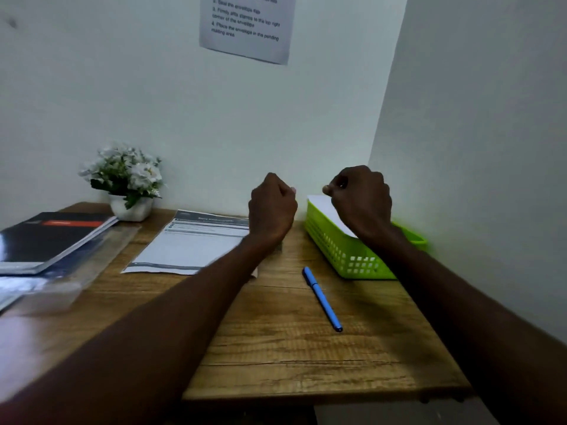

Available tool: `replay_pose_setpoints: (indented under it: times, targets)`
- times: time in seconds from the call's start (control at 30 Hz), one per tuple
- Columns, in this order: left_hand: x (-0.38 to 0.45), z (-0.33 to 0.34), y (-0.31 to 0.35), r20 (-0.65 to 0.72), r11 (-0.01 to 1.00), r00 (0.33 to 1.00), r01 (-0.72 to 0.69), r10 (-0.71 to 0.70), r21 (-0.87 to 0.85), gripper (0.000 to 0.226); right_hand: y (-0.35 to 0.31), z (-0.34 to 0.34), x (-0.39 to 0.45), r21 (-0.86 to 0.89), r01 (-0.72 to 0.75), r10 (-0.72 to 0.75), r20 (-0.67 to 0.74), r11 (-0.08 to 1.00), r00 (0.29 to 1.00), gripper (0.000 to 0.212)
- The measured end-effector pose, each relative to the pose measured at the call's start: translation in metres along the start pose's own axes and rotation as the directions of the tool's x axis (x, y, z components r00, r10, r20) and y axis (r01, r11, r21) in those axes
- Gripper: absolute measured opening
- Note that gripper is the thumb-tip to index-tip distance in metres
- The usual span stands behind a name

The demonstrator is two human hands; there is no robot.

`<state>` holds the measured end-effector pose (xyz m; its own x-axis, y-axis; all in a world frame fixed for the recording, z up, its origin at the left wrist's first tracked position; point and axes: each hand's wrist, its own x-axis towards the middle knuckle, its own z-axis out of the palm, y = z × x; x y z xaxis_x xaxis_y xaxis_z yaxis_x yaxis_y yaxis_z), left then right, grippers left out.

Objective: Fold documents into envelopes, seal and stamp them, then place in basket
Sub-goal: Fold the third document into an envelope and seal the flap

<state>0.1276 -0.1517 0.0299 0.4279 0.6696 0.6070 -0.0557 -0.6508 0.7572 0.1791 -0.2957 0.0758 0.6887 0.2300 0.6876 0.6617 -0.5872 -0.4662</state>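
Observation:
Both my hands are raised above the back of the wooden desk (276, 332) with fingers curled into fists. My left hand (271, 207) hovers over the right edge of a printed document (196, 243) lying flat on the desk, and holds nothing that I can see. My right hand (360, 199) hangs above the green plastic basket (343, 256) at the back right, also empty as far as I can see. A white envelope or paper (325, 210) lies inside the basket, partly hidden by my right wrist.
A blue pen (322, 297) lies in the middle of the desk. A dark book (52, 237) and clear plastic sleeves (61, 280) sit at the left. A white flower pot (129, 185) stands at the back left. An instruction sheet (245, 26) hangs on the wall.

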Motion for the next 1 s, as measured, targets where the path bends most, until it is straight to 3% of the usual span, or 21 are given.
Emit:
replay_pose_setpoints:
  times: [0.1, 0.2, 0.4, 0.53, 0.6, 0.77, 1.0]
  targets:
    - [0.009, -0.052, -0.02, -0.013, 0.968, 0.991, -0.129, 0.135, 0.216, 0.034, -0.033, 0.018, -0.027, 0.142, 0.034, -0.05, 0.112, 0.989, 0.992, 0.02]
    - [0.022, -0.107, -0.059, 0.1, 0.887, 0.974, -0.225, 0.201, 0.403, 0.019, -0.057, 0.053, -0.044, 0.172, 0.084, -0.13, 0.278, 0.982, 0.952, 0.026]
    - [0.012, -0.171, -0.135, 0.202, 0.874, 0.979, -0.104, 0.007, 0.475, 0.02, -0.102, 0.135, -0.06, 0.081, 0.209, -0.221, 0.498, 0.975, 0.838, 0.028]
    - [0.011, -0.162, -0.132, 0.316, 0.688, 0.946, -0.182, -0.072, 0.702, 0.045, -0.105, 0.165, -0.072, -0.022, 0.28, -0.224, 0.54, 0.96, 0.812, 0.043]
    - [0.01, -0.158, -0.137, 0.309, 0.605, 0.937, -0.153, -0.161, 0.781, 0.061, -0.099, 0.17, -0.073, -0.028, 0.318, -0.235, 0.615, 0.948, 0.753, 0.058]
    - [0.014, -0.154, -0.151, 0.292, 0.614, 0.915, -0.064, -0.279, 0.787, 0.071, -0.091, 0.163, -0.08, -0.011, 0.314, -0.193, 0.77, 0.949, 0.608, 0.069]
    - [0.02, -0.155, -0.147, 0.254, 0.621, 0.936, -0.05, -0.245, 0.782, 0.062, -0.095, 0.152, -0.086, -0.045, 0.335, -0.181, 0.77, 0.941, 0.611, 0.066]
